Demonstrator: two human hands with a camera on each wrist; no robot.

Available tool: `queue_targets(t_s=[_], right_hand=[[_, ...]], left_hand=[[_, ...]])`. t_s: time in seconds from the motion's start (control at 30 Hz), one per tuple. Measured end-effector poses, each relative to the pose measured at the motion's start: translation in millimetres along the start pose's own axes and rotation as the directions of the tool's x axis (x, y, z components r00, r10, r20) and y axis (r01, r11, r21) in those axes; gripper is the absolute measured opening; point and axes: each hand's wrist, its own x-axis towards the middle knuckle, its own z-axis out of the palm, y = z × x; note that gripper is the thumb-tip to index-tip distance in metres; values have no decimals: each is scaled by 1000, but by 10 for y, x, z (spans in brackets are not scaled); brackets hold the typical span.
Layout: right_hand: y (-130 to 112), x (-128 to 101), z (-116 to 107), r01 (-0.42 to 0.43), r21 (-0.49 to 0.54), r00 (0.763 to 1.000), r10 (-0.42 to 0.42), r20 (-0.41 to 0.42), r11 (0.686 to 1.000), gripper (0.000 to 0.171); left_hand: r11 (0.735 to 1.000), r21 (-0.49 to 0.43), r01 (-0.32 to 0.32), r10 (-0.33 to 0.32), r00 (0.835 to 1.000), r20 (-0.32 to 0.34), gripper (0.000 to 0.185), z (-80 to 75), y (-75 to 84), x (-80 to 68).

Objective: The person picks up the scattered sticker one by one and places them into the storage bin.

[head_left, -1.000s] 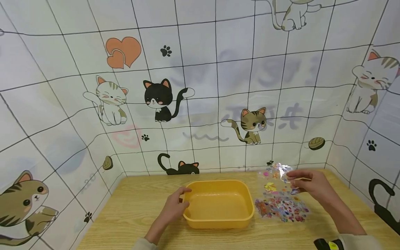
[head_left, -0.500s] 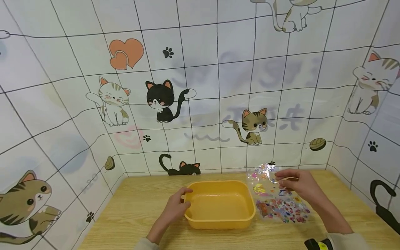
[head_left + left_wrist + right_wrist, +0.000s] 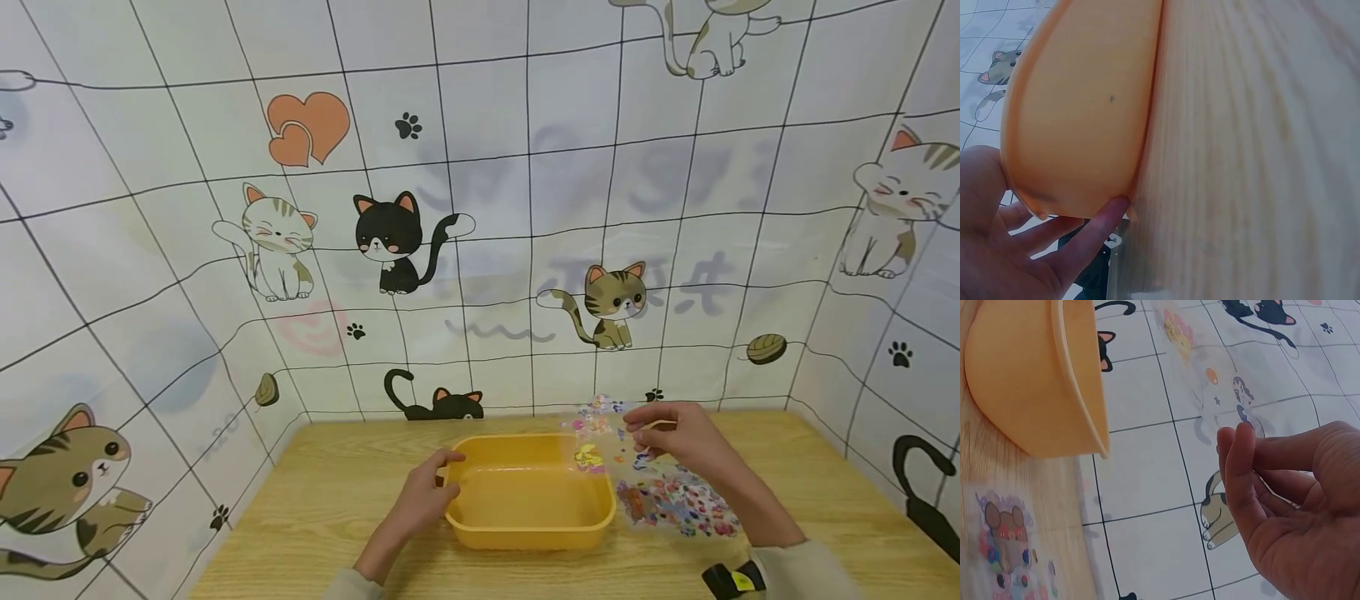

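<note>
A yellow plastic tub point(image 3: 525, 533) point(image 3: 1079, 119) point(image 3: 1029, 381) sits on the wooden table point(image 3: 337, 500). My left hand point(image 3: 429, 493) point(image 3: 1035, 250) holds its left rim, thumb over the edge and fingers on the outer wall. My right hand point(image 3: 660, 433) point(image 3: 1272, 487) pinches a clear sticker sheet point(image 3: 600, 437) point(image 3: 1210, 369) by its edge and holds it in the air over the tub's right rim. A second sheet of colourful stickers point(image 3: 678, 504) point(image 3: 1007, 550) lies flat on the table right of the tub.
Walls covered in a white grid cloth with cartoon cats point(image 3: 390, 242) close the table in at the back and both sides. Bare tabletop lies left of the tub and at the far right. A black and yellow band point(image 3: 731, 579) sits on my right wrist.
My right hand has carried the clear sticker sheet leftward, from above the table right of the tub to over the tub's right rim. The left hand has stayed on the rim.
</note>
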Motion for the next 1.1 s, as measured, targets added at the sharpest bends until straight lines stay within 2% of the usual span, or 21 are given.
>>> queue_targets(t_s=[0.27,0.43,0.73,1.1], right_hand=[[-108,96,169,-2,-20,999,3,40,1000,28],[-168,163,289,26,-36,995,-22,102,999,27],[-215,350,537,77,-33,970,-68,235,996,26],[-415,484,828,78,-39,947,-62,315,996,23]], left_hand=[[1000,18,-2,2,1000,-19,43,25,6,10],[1000,26,-4,5,1000,-21,43,43,-4,21],[1000,17,1,0,1000,-18,43,38,-12,16],[1000,16,2,-2,1000,-15,43,41,-14,8]])
